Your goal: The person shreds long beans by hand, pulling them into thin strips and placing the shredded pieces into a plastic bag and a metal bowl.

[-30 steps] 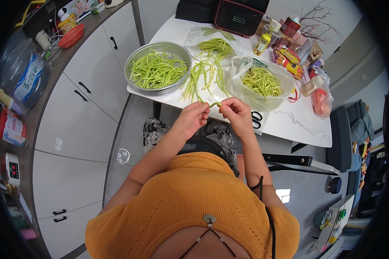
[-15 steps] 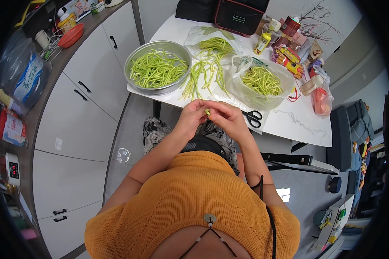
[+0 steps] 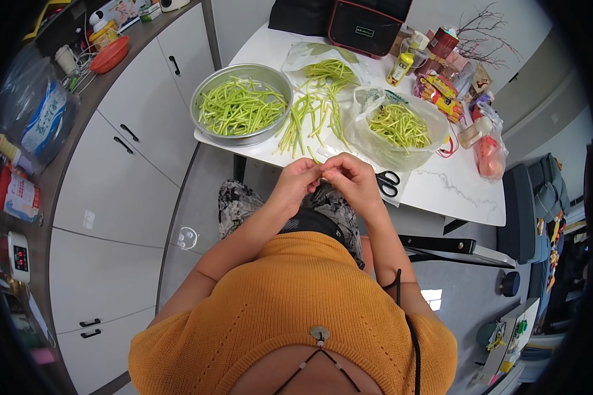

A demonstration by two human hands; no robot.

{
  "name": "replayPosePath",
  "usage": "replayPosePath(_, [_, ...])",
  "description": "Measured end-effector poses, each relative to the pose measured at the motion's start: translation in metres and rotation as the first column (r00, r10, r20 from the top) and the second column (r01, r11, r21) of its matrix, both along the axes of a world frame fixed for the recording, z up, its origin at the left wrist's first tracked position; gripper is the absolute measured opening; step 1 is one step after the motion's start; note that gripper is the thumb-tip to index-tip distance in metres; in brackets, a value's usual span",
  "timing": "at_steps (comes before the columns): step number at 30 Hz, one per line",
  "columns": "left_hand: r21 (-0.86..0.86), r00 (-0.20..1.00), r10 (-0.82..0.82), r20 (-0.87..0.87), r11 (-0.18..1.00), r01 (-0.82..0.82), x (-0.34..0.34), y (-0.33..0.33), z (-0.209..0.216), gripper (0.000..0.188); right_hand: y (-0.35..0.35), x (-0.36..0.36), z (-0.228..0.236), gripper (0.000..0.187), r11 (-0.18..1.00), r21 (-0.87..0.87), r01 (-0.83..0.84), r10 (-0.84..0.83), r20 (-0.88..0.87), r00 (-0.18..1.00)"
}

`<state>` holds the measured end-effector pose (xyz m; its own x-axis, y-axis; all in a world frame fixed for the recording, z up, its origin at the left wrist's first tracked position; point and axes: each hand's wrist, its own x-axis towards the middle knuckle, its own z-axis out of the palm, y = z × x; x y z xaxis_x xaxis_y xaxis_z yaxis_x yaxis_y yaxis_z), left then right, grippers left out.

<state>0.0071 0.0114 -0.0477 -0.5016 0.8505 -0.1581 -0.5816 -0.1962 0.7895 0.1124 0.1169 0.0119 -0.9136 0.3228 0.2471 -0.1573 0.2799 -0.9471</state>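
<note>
My left hand (image 3: 299, 179) and my right hand (image 3: 350, 178) meet fingertip to fingertip just in front of the white table's (image 3: 441, 187) near edge. Together they pinch a thin green bean (image 3: 314, 158), mostly hidden by the fingers. Beyond the hands lies a loose pile of green beans (image 3: 310, 115). A round metal bowl (image 3: 242, 103) full of green beans stands to the left of the pile. To the pile's right stands a clear plastic bag (image 3: 397, 127) holding more beans.
Black-handled scissors (image 3: 387, 182) lie on the table right of my hands. Bottles, snack packets and a dark bag (image 3: 366, 23) crowd the table's far side. White cabinets (image 3: 122, 145) under a cluttered counter run along the left. A chair (image 3: 530, 214) stands at the right.
My hands, a little apart with the bean stretched between them a second ago, have closed together and now touch at the fingertips. The bean is mostly hidden.
</note>
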Motion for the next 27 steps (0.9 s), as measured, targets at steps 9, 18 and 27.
replayPosePath(9, [0.12,0.974,-0.057,0.217,0.992,0.031,-0.001,-0.001,0.001,0.01,0.0,0.002,0.0,0.015,0.988,-0.154,-0.023,0.025,0.006,1.0])
replayPosePath(18, [0.206,0.989,-0.048,0.138,0.978,0.019,-0.018,-0.009,0.006,0.009,0.013,0.006,0.002,0.009,0.855,0.446,0.265,-0.25,-0.093,0.964])
replayPosePath(27, [0.063,0.956,0.22,-0.195,0.975,-0.212,-0.041,-0.019,0.013,0.01,0.071,0.009,0.012,0.012,0.679,0.464,0.569,-0.576,-0.144,0.805])
